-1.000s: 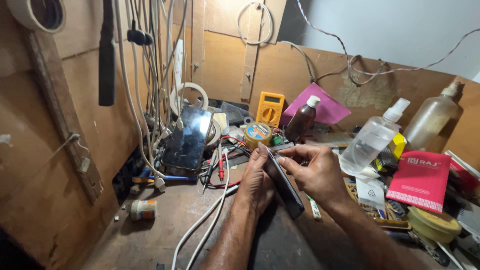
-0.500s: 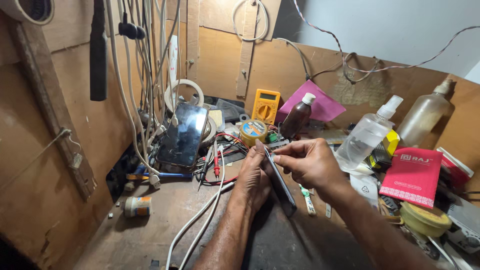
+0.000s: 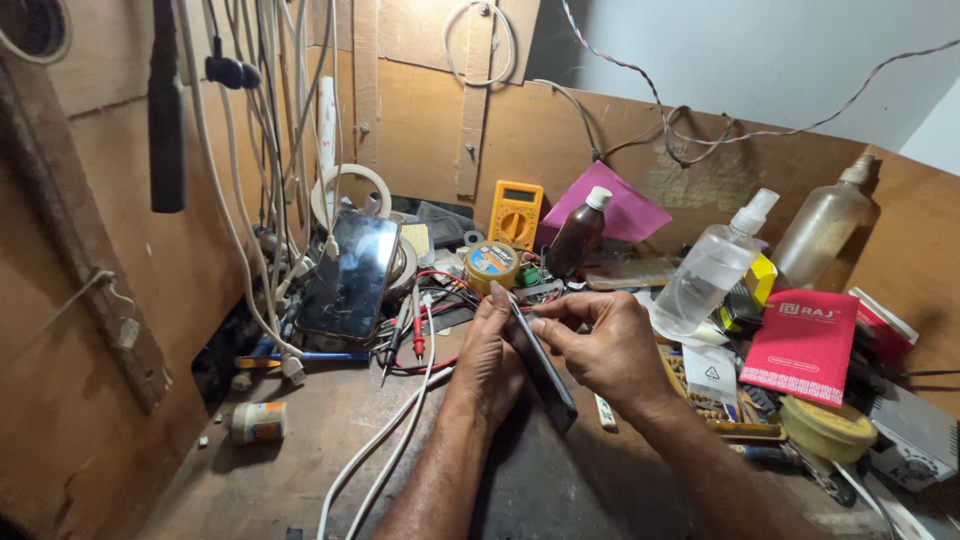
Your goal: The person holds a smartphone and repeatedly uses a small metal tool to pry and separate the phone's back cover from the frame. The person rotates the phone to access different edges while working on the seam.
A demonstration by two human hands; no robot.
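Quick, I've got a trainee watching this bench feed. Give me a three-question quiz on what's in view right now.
1. True or false: both hands grip the dark phone.
2. The yellow multimeter stands: A) against the back board, B) in the left hand, C) on the red box.
3. What does the right hand pinch?

Key: 1 true. 2 A. 3 The phone's upper edge.

phone [image 3: 545, 365] | dark, thin, flat slab, seen nearly edge-on | tilted, upper end toward the back of the surface, lower end toward the viewer | raised off the surface, gripped between 2 hands, fingers pinching its upper end | screen side cannot be told
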